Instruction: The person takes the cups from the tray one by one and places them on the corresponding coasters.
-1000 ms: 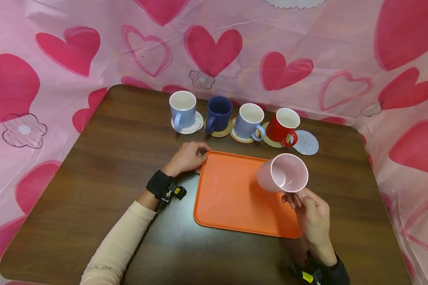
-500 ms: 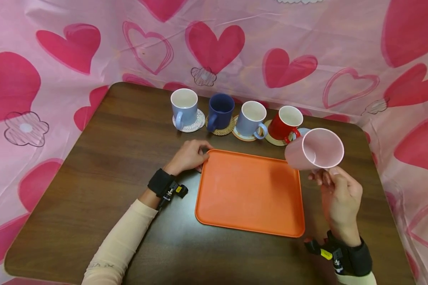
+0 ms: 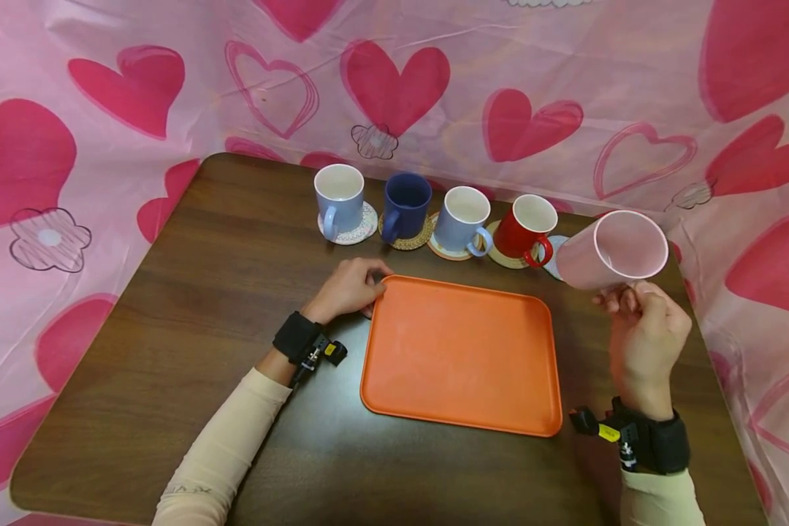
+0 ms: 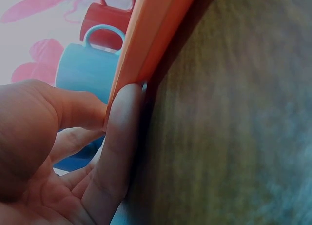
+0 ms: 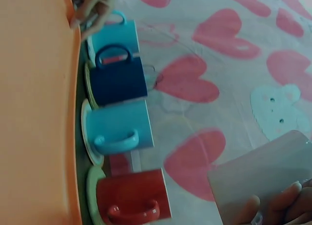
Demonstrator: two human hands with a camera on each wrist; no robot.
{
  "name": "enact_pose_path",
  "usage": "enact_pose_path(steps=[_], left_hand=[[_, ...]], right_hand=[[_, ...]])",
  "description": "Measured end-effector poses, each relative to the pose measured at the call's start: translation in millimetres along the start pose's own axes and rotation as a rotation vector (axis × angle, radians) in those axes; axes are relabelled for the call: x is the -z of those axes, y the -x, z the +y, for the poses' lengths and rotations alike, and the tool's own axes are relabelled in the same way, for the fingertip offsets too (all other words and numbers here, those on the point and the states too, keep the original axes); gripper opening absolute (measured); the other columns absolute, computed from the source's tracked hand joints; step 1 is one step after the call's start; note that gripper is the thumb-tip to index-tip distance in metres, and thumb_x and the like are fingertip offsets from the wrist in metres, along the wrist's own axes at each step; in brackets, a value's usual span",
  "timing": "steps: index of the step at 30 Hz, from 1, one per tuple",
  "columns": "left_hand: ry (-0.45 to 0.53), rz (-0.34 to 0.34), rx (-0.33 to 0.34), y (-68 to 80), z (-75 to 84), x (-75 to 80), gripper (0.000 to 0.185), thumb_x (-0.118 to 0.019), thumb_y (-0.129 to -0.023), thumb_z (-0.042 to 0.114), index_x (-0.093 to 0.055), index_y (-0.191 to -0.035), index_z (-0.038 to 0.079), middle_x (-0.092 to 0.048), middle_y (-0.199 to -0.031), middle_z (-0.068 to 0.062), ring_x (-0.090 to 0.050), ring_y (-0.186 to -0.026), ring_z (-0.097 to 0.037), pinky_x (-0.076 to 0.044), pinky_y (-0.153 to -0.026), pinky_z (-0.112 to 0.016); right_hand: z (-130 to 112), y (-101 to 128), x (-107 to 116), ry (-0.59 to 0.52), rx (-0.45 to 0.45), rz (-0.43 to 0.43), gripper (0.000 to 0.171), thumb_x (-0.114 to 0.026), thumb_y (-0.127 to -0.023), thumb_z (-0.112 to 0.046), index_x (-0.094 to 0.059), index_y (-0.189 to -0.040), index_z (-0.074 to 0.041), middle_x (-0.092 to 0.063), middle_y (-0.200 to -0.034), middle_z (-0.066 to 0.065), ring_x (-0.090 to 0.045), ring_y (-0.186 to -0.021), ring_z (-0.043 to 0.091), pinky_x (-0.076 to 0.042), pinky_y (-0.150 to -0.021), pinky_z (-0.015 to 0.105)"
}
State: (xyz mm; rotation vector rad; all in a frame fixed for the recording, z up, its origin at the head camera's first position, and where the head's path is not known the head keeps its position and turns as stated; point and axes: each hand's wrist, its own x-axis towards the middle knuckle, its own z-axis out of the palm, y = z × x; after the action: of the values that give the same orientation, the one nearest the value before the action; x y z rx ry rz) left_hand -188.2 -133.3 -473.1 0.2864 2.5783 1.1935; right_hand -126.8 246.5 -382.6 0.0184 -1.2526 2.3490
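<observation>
In the head view my right hand (image 3: 651, 340) holds a pink mug (image 3: 585, 256) in the air at the right, its mouth tilted toward the camera. The fingers are at the mug's lower side and hide its handle. Below the mug, a pale blue coaster (image 3: 554, 264) shows only in part. My left hand (image 3: 348, 288) pinches the far left corner of an orange tray (image 3: 463, 358). The left wrist view has the thumb and a finger (image 4: 122, 132) on either side of the tray's rim (image 4: 146, 39).
Along the back stand a light blue mug (image 3: 342, 208), a dark blue mug (image 3: 409, 212), another light blue mug (image 3: 456, 226) and a red mug (image 3: 514, 234), each on a coaster. They sit on a brown wooden table (image 3: 171, 307). Behind hangs a pink heart-print cloth (image 3: 460, 44).
My right hand has carried the pink mug from above the tray to the right and farther back, over the pale blue coaster. The left hand stays at the tray's corner.
</observation>
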Motion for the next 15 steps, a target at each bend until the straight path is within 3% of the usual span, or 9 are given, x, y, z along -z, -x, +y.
enact_pose_path(steps=[5,15], left_hand=[[0.013,0.004,0.000,-0.4,-1.5,-1.5,0.025,-0.066,-0.096,0.015,-0.071,-0.120,0.015,-0.065,-0.066,-0.005,-0.065,-0.044,-0.015,-0.055,-0.047,-0.033],[0.012,0.011,0.000,0.2,-1.2,-1.5,0.025,-0.065,-0.096,0.016,-0.071,-0.120,0.015,-0.065,-0.067,-0.005,-0.065,-0.044,-0.016,-0.055,-0.047,-0.033]], right_hand=[[-0.1,-14.2,5.5,-0.032,0.016,0.040,0.041,-0.051,-0.098,0.003,-0.039,-0.060,0.011,-0.036,-0.061,0.015,-0.036,-0.057,0.029,-0.053,-0.061,0.038],[4.6,-33.8,12.8,0.022,0.036,0.077,0.041,-0.052,-0.098,-0.001,-0.038,-0.061,0.009,-0.034,-0.062,0.014,-0.032,-0.059,0.028,-0.049,-0.058,0.036]])
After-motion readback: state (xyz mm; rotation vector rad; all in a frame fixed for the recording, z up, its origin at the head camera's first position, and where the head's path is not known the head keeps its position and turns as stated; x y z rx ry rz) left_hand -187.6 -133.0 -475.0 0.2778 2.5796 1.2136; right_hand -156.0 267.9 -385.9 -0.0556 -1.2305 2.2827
